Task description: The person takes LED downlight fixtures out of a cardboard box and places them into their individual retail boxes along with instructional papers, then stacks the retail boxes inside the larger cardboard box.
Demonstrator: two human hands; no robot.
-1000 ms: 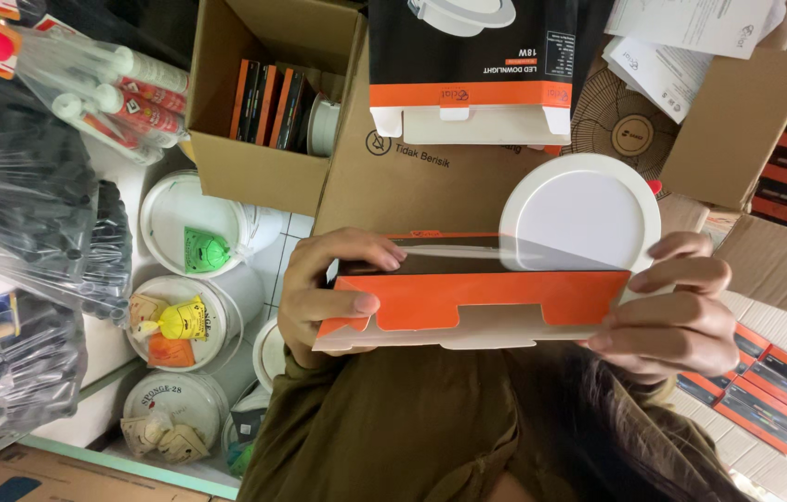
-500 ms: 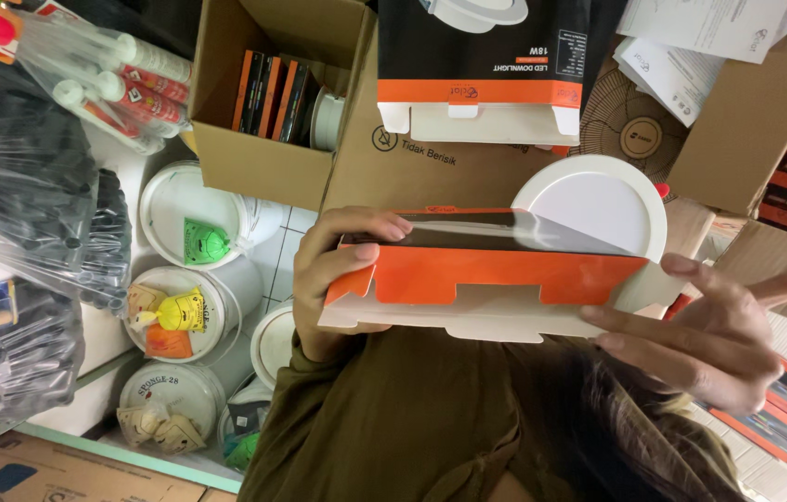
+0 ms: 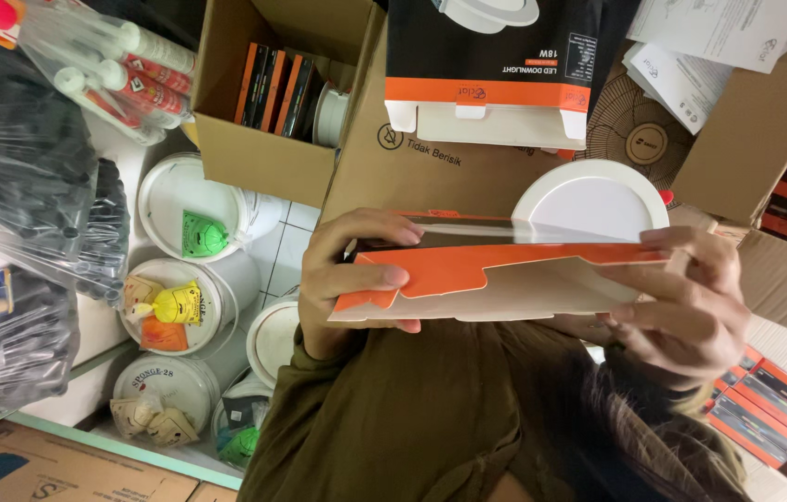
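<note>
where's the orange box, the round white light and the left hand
orange box (image 3: 496, 279), head view, on its orange flap
round white light (image 3: 593, 200), head view, on its flat face
left hand (image 3: 352, 270), head view, on the fingers

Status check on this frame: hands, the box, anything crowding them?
Left hand grips the orange-and-white carton at its end. Right hand holds the other end. Round white lamp sits just behind the carton. Nothing between the hands.

**Olive sleeves, bare hands**

The person wears a long-sleeved top (image 3: 431, 418) of dark olive-green cloth, soft and creased, with no print or buttons showing. The sleeve ends in a plain cuff at the wrist. Left hand (image 3: 356, 270) and right hand (image 3: 691, 307) are bare: no gloves, rings or watch. Long dark hair (image 3: 635, 437) with lighter ends falls across the front.
</note>
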